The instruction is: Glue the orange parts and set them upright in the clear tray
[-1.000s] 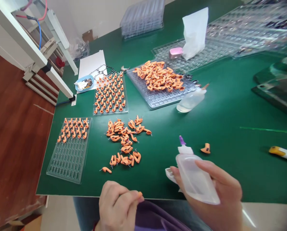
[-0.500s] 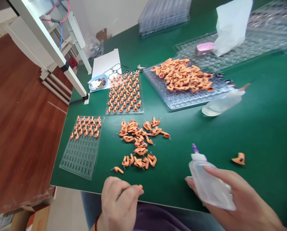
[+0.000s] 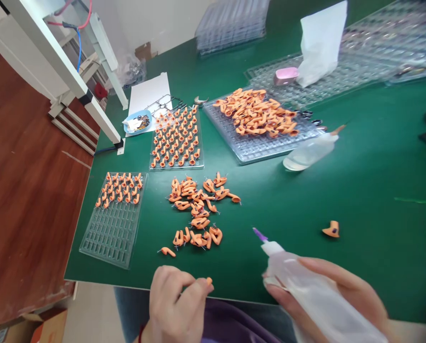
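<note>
My left hand (image 3: 179, 302) is closed in a pinch near the table's front edge, and the tip of a small orange part (image 3: 209, 281) sticks out between thumb and finger. Most of that part is hidden. In my right hand (image 3: 344, 290) lies a translucent squeeze bottle (image 3: 305, 281) with a purple nozzle pointing up and left. Beyond my left hand a loose heap of orange earbud-shaped shells (image 3: 200, 222) covers the green table; several have thin wires. One single orange shell (image 3: 332, 229) rests apart, beyond my right hand.
At the left is a partly filled clear tray (image 3: 107, 238); behind it stands a fuller tray (image 3: 177, 167). A stack of trays (image 3: 248, 155) carries a big orange pile. Near it a second bottle (image 3: 309, 152) leans over. Farther back are a pink box (image 3: 286, 76) and white tissue (image 3: 321, 43).
The bottle in my right hand has tilted further, its nozzle swinging left toward my left hand. The whole view has shifted slightly. My left hand keeps its pinch.
</note>
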`<state>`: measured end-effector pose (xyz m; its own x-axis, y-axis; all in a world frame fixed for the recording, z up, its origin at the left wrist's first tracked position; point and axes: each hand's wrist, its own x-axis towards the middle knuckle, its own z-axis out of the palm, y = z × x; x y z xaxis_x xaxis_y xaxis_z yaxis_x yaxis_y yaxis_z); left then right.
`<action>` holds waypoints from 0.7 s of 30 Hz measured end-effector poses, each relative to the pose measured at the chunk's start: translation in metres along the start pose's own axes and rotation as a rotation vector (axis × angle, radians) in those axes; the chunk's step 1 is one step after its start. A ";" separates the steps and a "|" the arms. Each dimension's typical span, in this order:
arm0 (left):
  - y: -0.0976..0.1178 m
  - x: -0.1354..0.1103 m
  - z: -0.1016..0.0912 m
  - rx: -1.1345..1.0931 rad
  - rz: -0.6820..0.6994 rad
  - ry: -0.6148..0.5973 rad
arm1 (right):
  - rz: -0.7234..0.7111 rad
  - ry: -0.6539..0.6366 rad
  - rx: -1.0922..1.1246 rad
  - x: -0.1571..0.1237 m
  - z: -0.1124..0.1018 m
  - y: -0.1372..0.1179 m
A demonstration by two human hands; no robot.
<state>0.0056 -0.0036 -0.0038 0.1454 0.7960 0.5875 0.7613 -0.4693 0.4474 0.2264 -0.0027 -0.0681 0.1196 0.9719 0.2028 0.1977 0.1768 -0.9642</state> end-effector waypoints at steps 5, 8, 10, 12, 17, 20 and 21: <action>0.007 0.002 0.000 0.008 0.069 -0.007 | 0.370 -0.012 0.455 0.005 0.044 -0.053; 0.008 0.000 -0.001 0.021 0.116 -0.005 | 0.490 -0.023 0.543 0.006 0.055 -0.072; 0.009 0.000 -0.002 0.034 0.143 -0.005 | 0.529 -0.034 0.569 0.005 0.056 -0.077; 0.010 0.002 -0.002 0.061 0.179 -0.008 | 0.547 -0.035 0.575 0.006 0.055 -0.078; 0.012 0.014 -0.008 0.164 0.324 -0.048 | 0.604 -0.062 0.595 0.011 0.051 -0.078; 0.010 0.021 -0.014 0.229 0.458 -0.095 | 0.659 -0.120 0.630 0.014 0.048 -0.077; 0.008 0.022 -0.016 0.238 0.494 -0.111 | 0.671 -0.140 0.641 0.014 0.047 -0.076</action>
<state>0.0050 0.0041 0.0236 0.5772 0.5446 0.6085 0.7056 -0.7077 -0.0359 0.1675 0.0048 -0.0001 -0.1118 0.9042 -0.4123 -0.4486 -0.4161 -0.7909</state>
